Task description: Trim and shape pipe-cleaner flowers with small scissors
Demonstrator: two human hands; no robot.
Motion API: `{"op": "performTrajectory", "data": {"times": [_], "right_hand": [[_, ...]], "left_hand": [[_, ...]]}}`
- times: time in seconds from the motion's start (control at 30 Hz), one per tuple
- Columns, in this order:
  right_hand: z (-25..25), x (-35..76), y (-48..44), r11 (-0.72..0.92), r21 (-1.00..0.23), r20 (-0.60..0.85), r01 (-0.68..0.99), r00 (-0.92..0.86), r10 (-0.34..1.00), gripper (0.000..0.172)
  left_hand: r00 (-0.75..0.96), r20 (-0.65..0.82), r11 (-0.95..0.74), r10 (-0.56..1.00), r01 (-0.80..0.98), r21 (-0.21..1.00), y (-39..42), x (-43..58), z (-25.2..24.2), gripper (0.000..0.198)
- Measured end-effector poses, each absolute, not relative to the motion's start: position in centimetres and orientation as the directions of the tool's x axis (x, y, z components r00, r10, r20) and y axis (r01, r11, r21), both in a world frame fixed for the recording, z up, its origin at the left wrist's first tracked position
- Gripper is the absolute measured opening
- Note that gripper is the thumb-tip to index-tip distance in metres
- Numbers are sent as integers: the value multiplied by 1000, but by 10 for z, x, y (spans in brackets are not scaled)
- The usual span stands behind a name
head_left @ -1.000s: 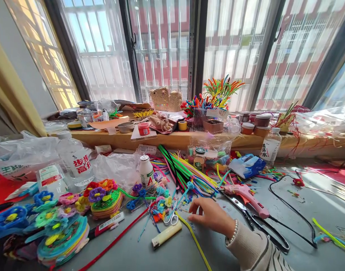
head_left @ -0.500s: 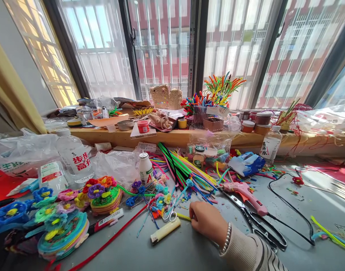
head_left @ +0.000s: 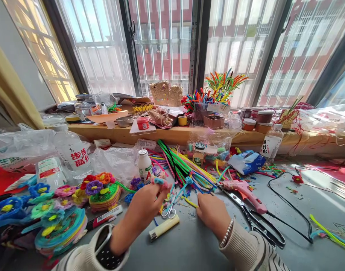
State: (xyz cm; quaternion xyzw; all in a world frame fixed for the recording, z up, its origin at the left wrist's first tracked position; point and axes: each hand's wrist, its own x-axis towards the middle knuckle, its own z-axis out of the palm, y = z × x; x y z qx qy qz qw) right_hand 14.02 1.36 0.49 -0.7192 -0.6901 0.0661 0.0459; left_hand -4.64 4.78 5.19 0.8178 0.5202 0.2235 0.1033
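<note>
Holding a pipe-cleaner flower and a yellow pipe cleaner

The left hand is closed around the small pink-and-blue pipe-cleaner flower, lifted just above the grey table. The right hand rests low on the table, its fingers pinched narrow on one end of the yellow pipe cleaner. Small scissors lie between the two hands, with a lighter just beside them. A pink glue gun lies near the right hand.

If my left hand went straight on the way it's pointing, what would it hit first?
Likely the loose bundle of pipe cleaners, lying just beyond the small pink-and-blue piece the left hand pinches, though depth is hard to judge.
</note>
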Motion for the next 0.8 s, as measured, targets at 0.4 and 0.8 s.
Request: {"op": "performTrajectory", "data": {"times": [0.4,0.8], "right_hand": [[6,124,18,156,-399,51,904,-148,988,16],[-5,98,37,113,-526,-11,843,-140,990,13]], "left_hand": [[382,173,-419,908,820,390,82,-18,-1,24],[295,194,-351,936,727,591,90,-25,0,20]]}}
